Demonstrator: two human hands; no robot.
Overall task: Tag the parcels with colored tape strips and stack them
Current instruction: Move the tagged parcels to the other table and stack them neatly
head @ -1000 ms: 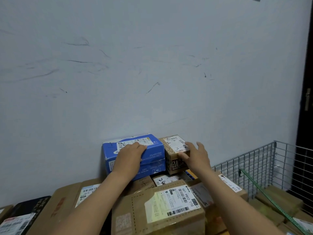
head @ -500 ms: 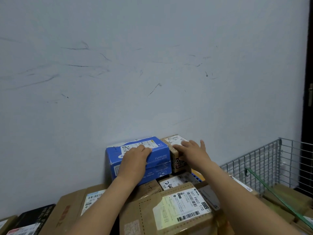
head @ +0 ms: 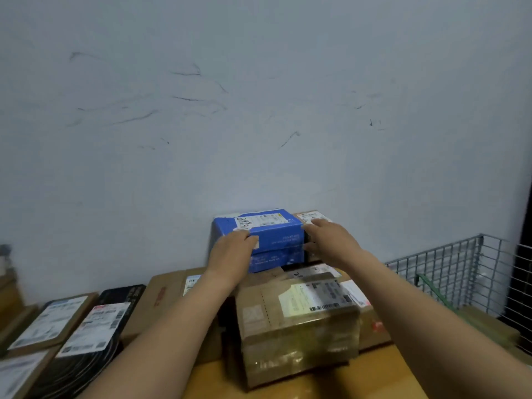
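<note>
Curled over the top front edge of the one blue box (head: 276, 240), near its left end, the left hand (head: 231, 250) clasps it with the thumb on the front face. The right hand (head: 331, 240) lies spread at the box's right end with its fingers (head: 315, 223) almost straight. They reach over the seam where the blue box meets a small brown box (head: 305, 216), and blur hides whether the thumb presses either one. Both boxes stand side by side on top of the parcel pile, backs to the scuffed wall (head: 259, 110). At the desk's left edge lies one flat brown parcel (head: 51, 321) with a white label. Just beside it is one black parcel (head: 123, 296), also labelled. Next to that is one large brown carton (head: 165, 295), which passes under the left forearm. Between the two forearms, nearest the front edge of the desk (head: 302, 391), sits one brown parcel wrapped in clear tape (head: 299, 326) with a barcode label on top. A further labelled parcel shows behind it, below the blue box. Past the right forearm stands one wire cage (head: 460, 266) holding more brown cartons, too blurred to count.
</note>
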